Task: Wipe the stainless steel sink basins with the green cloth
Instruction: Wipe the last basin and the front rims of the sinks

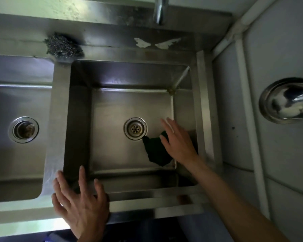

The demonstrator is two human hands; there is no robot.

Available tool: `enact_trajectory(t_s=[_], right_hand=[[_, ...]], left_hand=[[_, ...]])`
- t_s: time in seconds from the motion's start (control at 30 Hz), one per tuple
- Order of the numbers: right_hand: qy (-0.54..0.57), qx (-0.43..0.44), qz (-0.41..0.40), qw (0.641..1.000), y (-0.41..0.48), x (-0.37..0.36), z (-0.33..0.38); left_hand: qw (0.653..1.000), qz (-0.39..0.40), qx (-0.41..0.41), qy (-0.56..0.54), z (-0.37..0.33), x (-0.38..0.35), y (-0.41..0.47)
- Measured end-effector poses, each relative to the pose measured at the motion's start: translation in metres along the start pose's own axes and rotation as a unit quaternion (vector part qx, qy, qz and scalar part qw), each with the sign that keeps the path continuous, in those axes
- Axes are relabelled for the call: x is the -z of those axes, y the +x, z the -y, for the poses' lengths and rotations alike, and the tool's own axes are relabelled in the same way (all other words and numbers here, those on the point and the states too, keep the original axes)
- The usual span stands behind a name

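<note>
The green cloth [155,151] lies on the right basin [110,109] floor, at four o'clock from the drain [135,128]. Our right hand [178,142] presses it with straight fingers; our left hand [79,203] rests spread on the front rim [147,194]. We judge wiping underway; next, sweep toward nine o'clock.

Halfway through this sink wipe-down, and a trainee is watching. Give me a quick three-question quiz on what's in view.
1. True or false: the right hand clutches the green cloth in a tight fist.
2. The left hand rests on: A) a tap handle, B) the right basin's front rim, C) a plate.
3. What grey tangled thing sits on the back ledge?
Key: 1 false, its straight fingers lie on the cloth. 2 B. 3 the steel wool scourer.
</note>
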State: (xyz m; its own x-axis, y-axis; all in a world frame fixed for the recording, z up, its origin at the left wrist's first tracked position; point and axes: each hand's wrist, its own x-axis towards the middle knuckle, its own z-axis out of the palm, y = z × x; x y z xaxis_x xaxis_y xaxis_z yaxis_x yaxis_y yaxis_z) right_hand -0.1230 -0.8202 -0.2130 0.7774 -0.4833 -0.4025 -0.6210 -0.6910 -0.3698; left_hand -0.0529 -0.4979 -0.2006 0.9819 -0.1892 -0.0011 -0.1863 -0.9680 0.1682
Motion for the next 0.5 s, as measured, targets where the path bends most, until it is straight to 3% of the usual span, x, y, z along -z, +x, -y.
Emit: enact_trajectory(t_s=[0.07, 0.2, 0.33, 0.5], right_hand=[[-0.052, 0.022, -0.077, 0.995, -0.001, 0.03, -0.003], [-0.147, 0.014, -0.186, 0.971, -0.004, 0.076, -0.025], [-0.135, -0.07, -0.168, 0.974, -0.018, 0.078, -0.06], [-0.092, -0.098, -0.168, 0.977, -0.043, 0.053, -0.084]], left_hand=[[0.999, 0.024, -0.035, -0.007, -0.001, 0.004, 0.001], [0.972, 0.167, -0.155, -0.062, -0.032, 0.013, 0.017], [0.945, 0.209, -0.24, -0.071, -0.094, -0.004, 0.042], [0.907, 0.257, -0.325, -0.079, -0.155, -0.064, 0.051]])
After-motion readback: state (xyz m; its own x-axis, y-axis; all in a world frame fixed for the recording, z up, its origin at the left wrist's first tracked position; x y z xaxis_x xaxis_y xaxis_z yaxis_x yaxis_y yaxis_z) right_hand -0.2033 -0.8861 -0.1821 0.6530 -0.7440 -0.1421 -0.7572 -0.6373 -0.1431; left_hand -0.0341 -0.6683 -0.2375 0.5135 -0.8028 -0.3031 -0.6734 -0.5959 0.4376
